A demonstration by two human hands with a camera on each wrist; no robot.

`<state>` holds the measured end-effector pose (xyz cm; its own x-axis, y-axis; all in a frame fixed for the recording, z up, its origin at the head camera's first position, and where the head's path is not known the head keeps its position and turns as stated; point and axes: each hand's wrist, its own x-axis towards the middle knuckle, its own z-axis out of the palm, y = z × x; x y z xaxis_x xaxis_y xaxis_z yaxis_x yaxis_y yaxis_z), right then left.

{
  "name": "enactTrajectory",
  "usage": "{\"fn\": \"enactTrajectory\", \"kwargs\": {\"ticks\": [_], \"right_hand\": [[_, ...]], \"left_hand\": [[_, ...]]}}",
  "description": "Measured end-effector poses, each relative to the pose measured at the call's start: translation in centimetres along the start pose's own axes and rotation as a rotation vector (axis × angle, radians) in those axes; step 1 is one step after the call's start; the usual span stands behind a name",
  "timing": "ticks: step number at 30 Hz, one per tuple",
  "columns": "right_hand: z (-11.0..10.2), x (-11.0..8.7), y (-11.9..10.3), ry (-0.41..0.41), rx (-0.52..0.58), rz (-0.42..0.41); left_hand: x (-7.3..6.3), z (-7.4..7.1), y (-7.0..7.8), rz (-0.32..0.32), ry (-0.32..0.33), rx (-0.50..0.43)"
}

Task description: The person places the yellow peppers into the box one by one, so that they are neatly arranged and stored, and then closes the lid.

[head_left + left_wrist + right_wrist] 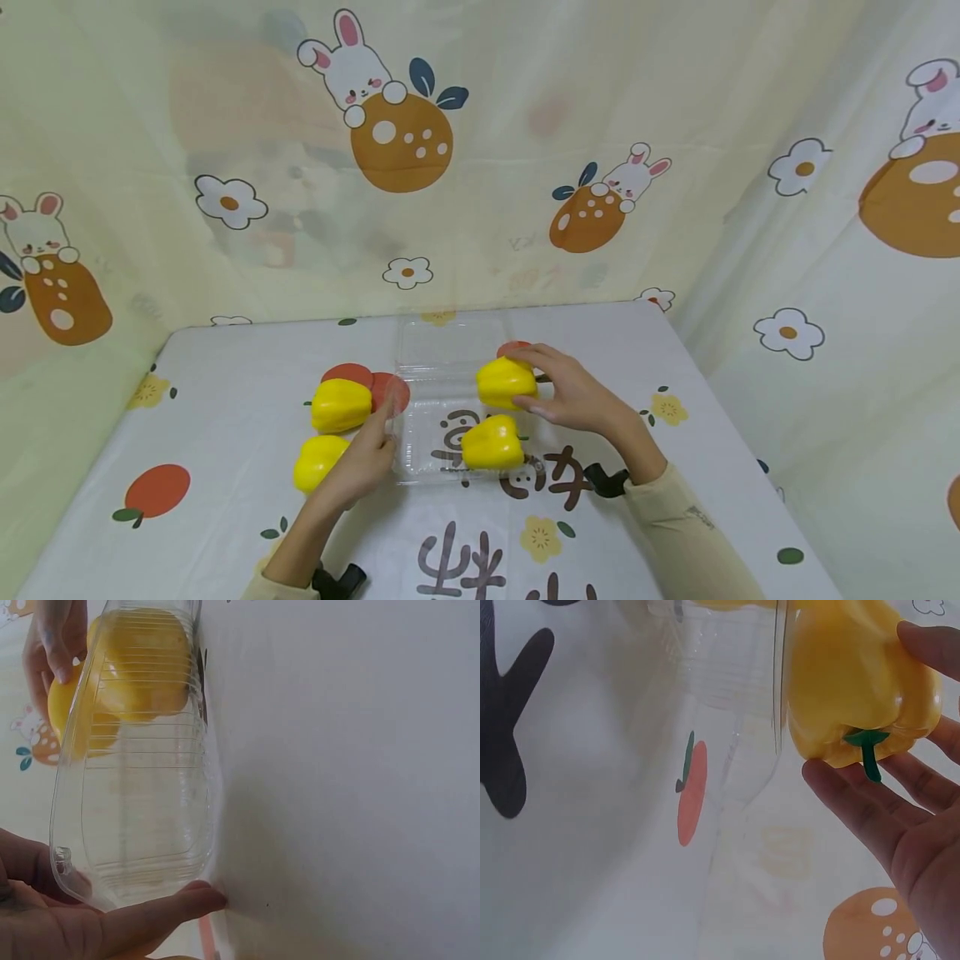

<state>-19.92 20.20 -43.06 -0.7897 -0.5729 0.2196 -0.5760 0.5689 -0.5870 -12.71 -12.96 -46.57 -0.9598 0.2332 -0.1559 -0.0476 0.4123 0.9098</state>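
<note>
A clear plastic box [427,450] lies on the table with its clear lid [450,342] folded open behind it. My left hand [365,458] grips its left side, fingers at the rim and low wall in the left wrist view. One yellow toy bell pepper [492,442] sits inside, toward the box's right end. In my right hand [573,396] is another yellow bell pepper [847,675], held between thumb and fingers at the box's far right edge; its green stem faces the palm. Two more yellow peppers, an upper one [341,406] and a lower one [318,462], lie left of the box.
A white cloth [225,400] printed with fruit, flowers and dark lettering covers the table. Behind it hangs a pale curtain [480,208] with rabbit prints, and another curtain panel [840,400] runs along the right side. My left forearm partly covers the lower loose pepper.
</note>
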Motion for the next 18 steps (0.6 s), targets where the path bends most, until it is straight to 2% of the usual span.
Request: {"fn": "enactTrajectory", "kwargs": {"ticks": [8,18], "right_hand": [[0.6,0.5,0.1,-0.002,-0.002,-0.042],[1.4,0.9,0.4,-0.010,-0.034,-0.053]], "left_hand": [[0.1,0.0,0.0,0.001,-0.002,-0.001],[-0.1,0.1,0.1,-0.016,-0.001,-0.009]]}}
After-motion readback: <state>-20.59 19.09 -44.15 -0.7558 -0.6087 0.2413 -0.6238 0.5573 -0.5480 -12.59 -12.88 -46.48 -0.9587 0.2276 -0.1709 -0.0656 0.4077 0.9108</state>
